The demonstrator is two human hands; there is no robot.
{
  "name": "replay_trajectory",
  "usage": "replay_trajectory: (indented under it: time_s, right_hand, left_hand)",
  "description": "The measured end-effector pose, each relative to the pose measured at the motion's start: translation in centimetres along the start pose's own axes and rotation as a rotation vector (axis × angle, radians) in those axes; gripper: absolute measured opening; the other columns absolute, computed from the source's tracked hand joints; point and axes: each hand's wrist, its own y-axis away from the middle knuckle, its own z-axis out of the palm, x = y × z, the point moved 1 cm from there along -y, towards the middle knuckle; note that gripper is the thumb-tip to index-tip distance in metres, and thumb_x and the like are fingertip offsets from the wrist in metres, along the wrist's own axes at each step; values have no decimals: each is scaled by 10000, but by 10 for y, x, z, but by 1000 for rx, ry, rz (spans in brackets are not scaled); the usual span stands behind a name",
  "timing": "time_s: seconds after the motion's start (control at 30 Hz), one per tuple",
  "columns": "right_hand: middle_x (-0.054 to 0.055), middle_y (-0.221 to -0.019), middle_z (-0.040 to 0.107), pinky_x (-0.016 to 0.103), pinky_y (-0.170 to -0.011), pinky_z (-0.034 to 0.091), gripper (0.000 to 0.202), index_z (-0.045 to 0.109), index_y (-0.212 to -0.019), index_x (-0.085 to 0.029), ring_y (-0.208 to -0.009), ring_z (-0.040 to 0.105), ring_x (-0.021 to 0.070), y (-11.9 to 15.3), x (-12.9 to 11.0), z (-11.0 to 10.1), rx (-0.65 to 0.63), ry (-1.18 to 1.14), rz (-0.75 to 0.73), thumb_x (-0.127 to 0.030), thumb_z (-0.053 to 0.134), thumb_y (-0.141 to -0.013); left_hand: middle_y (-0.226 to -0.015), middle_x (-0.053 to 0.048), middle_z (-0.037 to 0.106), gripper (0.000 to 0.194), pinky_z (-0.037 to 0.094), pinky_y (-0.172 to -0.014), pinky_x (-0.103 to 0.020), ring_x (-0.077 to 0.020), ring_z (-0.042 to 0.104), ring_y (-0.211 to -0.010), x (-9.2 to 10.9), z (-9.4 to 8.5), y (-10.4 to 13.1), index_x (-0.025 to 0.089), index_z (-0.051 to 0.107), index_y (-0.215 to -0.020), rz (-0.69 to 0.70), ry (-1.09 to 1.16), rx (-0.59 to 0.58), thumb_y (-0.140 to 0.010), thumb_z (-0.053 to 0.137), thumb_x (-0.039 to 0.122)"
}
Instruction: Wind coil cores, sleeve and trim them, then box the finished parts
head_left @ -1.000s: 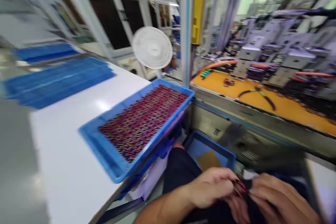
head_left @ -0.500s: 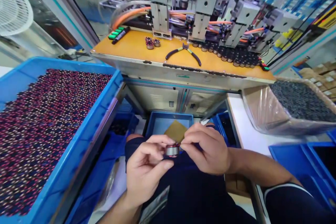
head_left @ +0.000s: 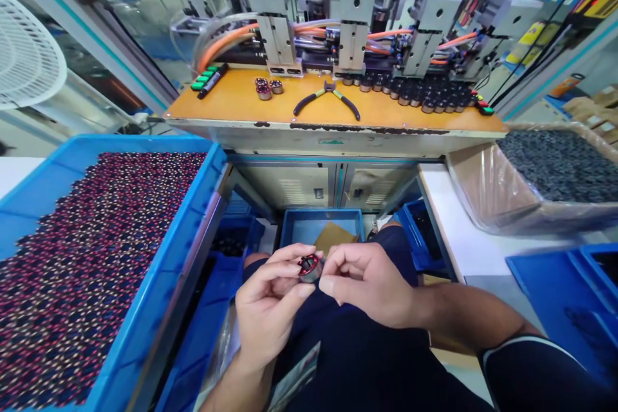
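Between the thumb and fingers of my left hand (head_left: pixel 270 302) is a small motor stator (head_left: pixel 310 268), a round metal core with red and dark windings inside. Its open top tilts toward me. My right hand (head_left: pixel 369 283) is closed in a pinch at the stator's right edge; whatever its fingertips may grip is hidden. Both hands are above my lap. A blue tray (head_left: pixel 183 199) on the left is packed with rows of similar stators. Three more stators (head_left: pixel 264 90) stand on the orange bench.
Pliers (head_left: pixel 328 98) lie on the orange bench (head_left: pixel 232 106), beside several black-topped parts (head_left: pixel 429 100) and green-capped markers (head_left: pixel 208 81). A machine (head_left: pixel 355 13) rises behind. At right stands a plastic-lined box (head_left: pixel 487 187) of dark parts. A blue bin (head_left: pixel 290 225) sits below.
The stator has turned in my left hand, so its wound top now faces me more. My right fingers have curled closer together beside it. The camera view has shifted slightly.
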Motion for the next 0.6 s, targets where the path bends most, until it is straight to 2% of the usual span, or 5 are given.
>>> replay_trajectory:
  time_s: [0.2, 0.33, 0.4, 0.5, 0.6]
  right_hand:
    - [-10, -658, 583, 194, -474, 457, 500, 632, -867, -111, -518, 526, 70, -7, 5, -13, 0, -268, 66, -573, 779, -744]
    - [-13, -644, 592, 187, -509, 482, 488, 647, -899, -104, -533, 556, 70, -10, 10, -12, -206, -254, 118, -530, 814, -732]
    - [-17, -660, 591, 186, -529, 485, 440, 647, -893, -108, -540, 556, 62, -9, 12, -11, -247, -246, 78, -494, 806, -755]
    - [9, -772, 629, 206, -583, 518, 357, 662, -985, -128, -614, 585, 74, -7, 14, -12, -162, -82, -144, -412, 779, -803]
    - [41, -852, 660, 205, -606, 531, 274, 665, -1041, -148, -675, 603, 92, -5, 12, -17, 46, 356, -607, -282, 763, -823]
  left_hand:
    - [-1143, 1, 768, 314, 598, -964, -343, -211, 710, -1128, 2, 0, -4, 275, 737, -1028, 30, 18, -52, -802, 753, 58]
    - [-1131, -9, 776, 327, 583, -992, -390, -240, 689, -1169, 4, 0, -2, 291, 749, -1025, 43, -14, -89, -780, 780, 76]
    - [-1150, -22, 774, 300, 572, -1004, -393, -244, 681, -1183, 3, 2, -4, 299, 759, -1028, 25, -6, -108, -792, 780, 114]
    - [-1151, -29, 775, 117, 594, -952, -391, -249, 706, -1135, -4, 4, -10, 312, 786, -948, -65, 83, -34, -853, 741, 259]
    - [-1092, -38, 790, 105, 618, -848, -328, -215, 755, -999, -13, 1, -16, 287, 789, -887, -232, 50, 255, -873, 712, 356]
